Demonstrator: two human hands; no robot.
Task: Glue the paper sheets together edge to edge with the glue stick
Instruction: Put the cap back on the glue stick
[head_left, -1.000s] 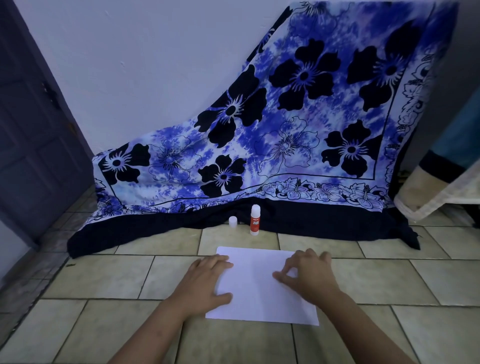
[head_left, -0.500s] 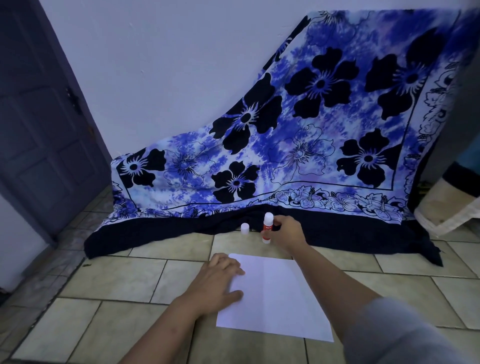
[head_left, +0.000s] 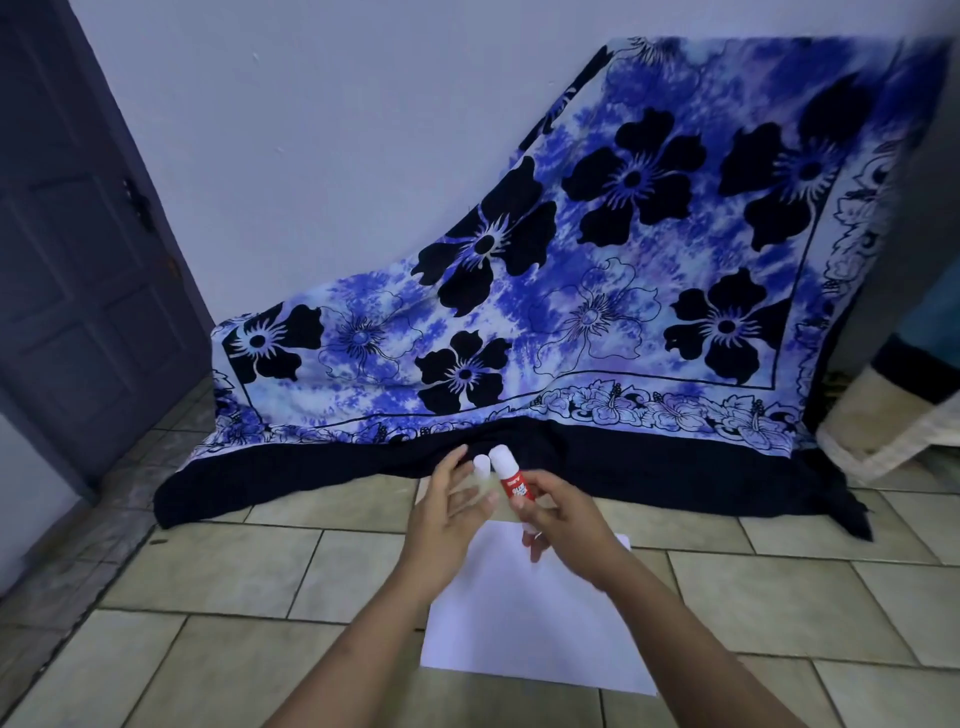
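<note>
Tiled floor (head_left: 208, 587) carries one visible paper sheet (head_left: 524, 629) beneath both hands. Since a moment ago, the right hand (head_left: 563, 514) has lifted the single glue stick (head_left: 511, 475) and clamps it, so gluing seems near. One small white cap (head_left: 482, 465) stands just beyond the spread, empty left hand (head_left: 447, 519).
</note>
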